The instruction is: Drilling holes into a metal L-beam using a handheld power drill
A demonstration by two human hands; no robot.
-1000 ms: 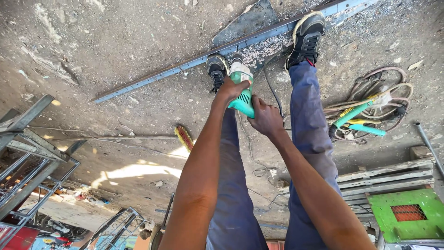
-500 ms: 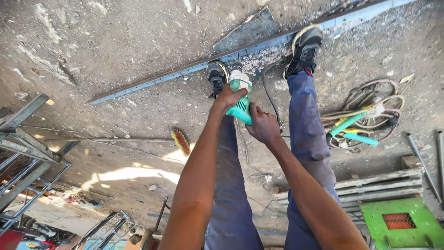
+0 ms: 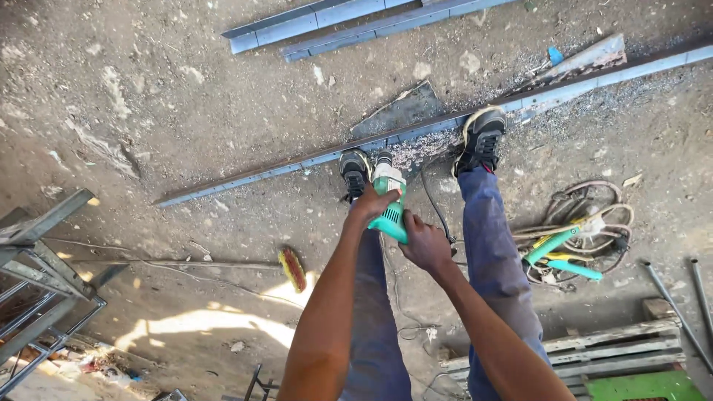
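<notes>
metal frame [image 3: 37, 275]: left edge of frame, bare floor [image 3: 186, 111] open beside it
left hand [image 3: 371, 204]: centre, clenched on green grinder [image 3: 390, 208]
right hand [image 3: 425, 241]: grasping grinder's rear
steel bar [image 3: 297, 162]: diagonal under both shoes
cable coil [image 3: 587, 230]: right

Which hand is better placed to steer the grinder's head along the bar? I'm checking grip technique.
Probably the left hand: it grips the grinder up front, nearest the bar. The right hand holds the rear end, farther back, by the cord.
</notes>
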